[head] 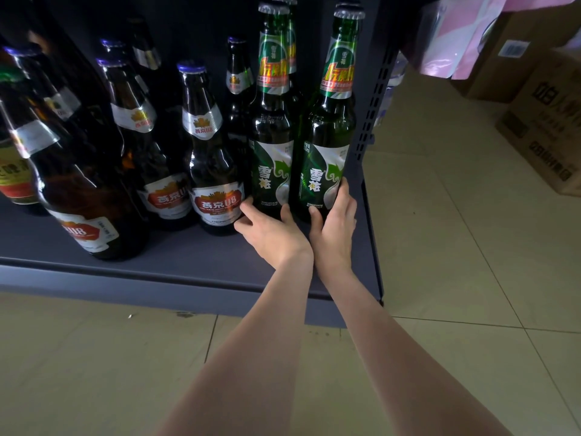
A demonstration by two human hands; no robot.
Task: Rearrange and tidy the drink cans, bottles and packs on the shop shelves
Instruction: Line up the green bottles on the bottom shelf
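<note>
**Both hands on the two front green bottles, right end of the bottom shelf**

Fingers (pixel 248 204) of the left hand (pixel 270 229) curl round the base of the left green bottle (pixel 272 146); the thumb shows on its right side. Right hand (pixel 334 221) grips the right green bottle (pixel 327 152) low down, thumb in front, fingers round its right side.

Shelf (pixel 188 269): dark, lowest tier, running from 9 o'clock to its perforated end upright (pixel 372 99) at 2 o'clock.

Cartons (pixel 540 121): stacked on the floor at 2 o'clock.

Brown bottles (pixel 213 152): upright in loose rows from 9 to 11 o'clock, the nearest just beside the left hand.

Green bottles: upright, side by side, at 12 to 1 o'clock; more stand behind.

Risk, as judged: both holds are at the base, so a quick push or lift may tip the tall necks. Glass could knock the upright, the rear bottles or the neighbouring brown bottle.
</note>
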